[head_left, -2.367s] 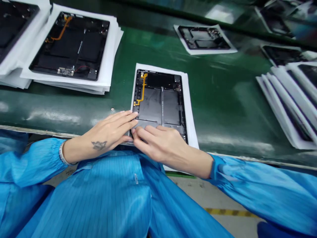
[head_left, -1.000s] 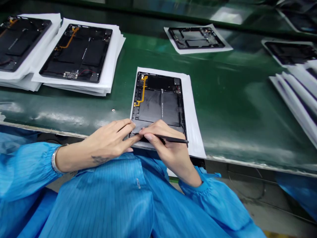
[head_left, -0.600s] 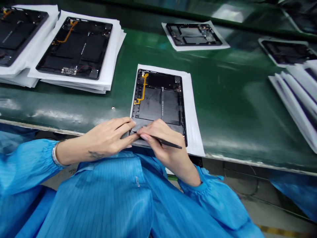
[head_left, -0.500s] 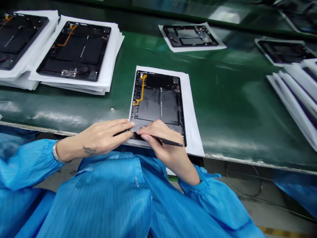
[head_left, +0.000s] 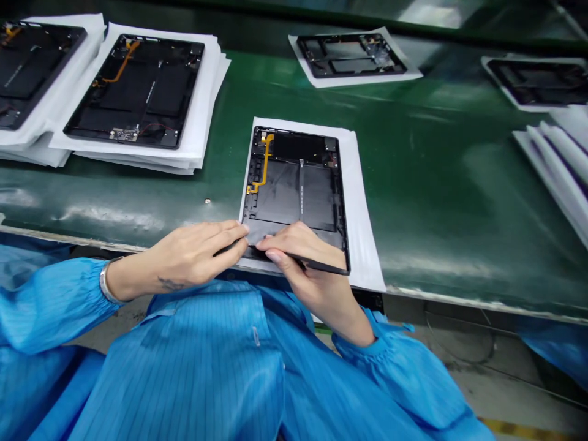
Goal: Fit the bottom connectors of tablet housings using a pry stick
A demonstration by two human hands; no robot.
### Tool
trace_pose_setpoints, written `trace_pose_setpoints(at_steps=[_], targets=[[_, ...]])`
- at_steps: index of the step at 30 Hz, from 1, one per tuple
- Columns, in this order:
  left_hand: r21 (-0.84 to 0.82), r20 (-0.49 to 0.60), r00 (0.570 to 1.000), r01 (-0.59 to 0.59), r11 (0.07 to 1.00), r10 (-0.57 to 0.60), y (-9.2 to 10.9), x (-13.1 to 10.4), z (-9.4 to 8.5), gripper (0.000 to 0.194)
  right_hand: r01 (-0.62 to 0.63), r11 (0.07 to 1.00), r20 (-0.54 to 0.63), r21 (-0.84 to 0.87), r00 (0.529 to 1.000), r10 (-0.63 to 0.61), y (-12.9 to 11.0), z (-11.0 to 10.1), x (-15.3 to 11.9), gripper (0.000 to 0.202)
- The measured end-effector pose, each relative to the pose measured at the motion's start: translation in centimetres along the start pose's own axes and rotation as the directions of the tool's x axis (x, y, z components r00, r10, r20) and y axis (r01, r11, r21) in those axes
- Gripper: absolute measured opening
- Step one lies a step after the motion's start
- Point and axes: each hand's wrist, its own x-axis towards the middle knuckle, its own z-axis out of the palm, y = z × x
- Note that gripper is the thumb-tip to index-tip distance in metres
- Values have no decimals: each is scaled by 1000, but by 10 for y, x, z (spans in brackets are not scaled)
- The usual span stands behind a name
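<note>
Keep the tablet (head_left: 285, 190) flat on its white sheet (head_left: 362, 214), at the center of the frame on the green surface (head_left: 422, 184). Right hand (head_left: 307, 257): thumb and forefinger pinched on the black tool (head_left: 316, 264), pen-fashion — handle sloping toward the tablet's lower right corner, tip hidden at the fingers. Left hand (head_left: 188, 254): fingertips at the tablet's lower left edge, a dark strip (head_left: 225, 248) between the fingers; whether they grip it cannot be told. For good results, steady the tablet with the left hand, hold the tool low and apply light pressure without scraping the interior. Compared with the earliest frame, the right hand now shows the tool; compared with one second ago, the left hand's forefinger has drawn back from the right fingertips — the tablet stays in place.
</note>
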Motion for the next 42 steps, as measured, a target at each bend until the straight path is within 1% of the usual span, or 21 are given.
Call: trace_pose_setpoints(at_steps=[4, 8, 12, 15, 17, 19, 25, 29, 35, 39, 42], targets=[[-7, -30, 1000, 3, 1000, -3, 2, -3, 4, 25, 4, 1000, -9, 17, 1000, -3, 1, 1, -1, 12], [-60, -36, 998, 45, 997, -47, 3, -7, 8, 30, 1, 1000, 14, 8, 1000, -1, 0, 1, -1, 13], [-85, -23, 998, 63, 994, -65, 0, -8, 6, 32, -7, 1000, 20, -5, 1000, 7, -1, 1, 0, 12], [-61, 6, 1000, 23, 998, -22, -3, -6, 1, 28, -9, 1000, 13, 4, 1000, 9, -1, 1, 1, 12], [-24, 5, 1000, -15, 1000, 15, -4, -4, -2, 26, -8, 1000, 10, 3, 1000, 8, -1, 1, 1, 13], [-11, -1, 1000, -26, 1000, 26, -4, -2, -3, 25, -10, 1000, 4, -6, 1000, 10, -1, 1, 1, 14], [-73, -4, 999, 47, 996, -47, -2, -3, 4, 26, -3, 1000, -9, -5, 1000, 2, 0, 1, -2, 14], [-77, -2, 998, 58, 995, -58, -2, -5, 6, 26, 7, 1000, 4, -22, 1000, -6, 0, 2, -2, 13], [-81, 6, 999, 34, 996, -33, -4, -5, 5, 28, 0, 1000, 17, -13, 1000, 0, -2, 1, 2, 13], [-83, 18, 999, 28, 996, -26, -7, -3, 0, 27, -13, 1000, 23, -3, 1000, 13, -2, 0, 3, 14], [-31, 42, 998, -46, 998, 47, -12, 2, -6, 24, -18, 1000, 26, -8, 999, 18, -2, 0, 2, 13]])
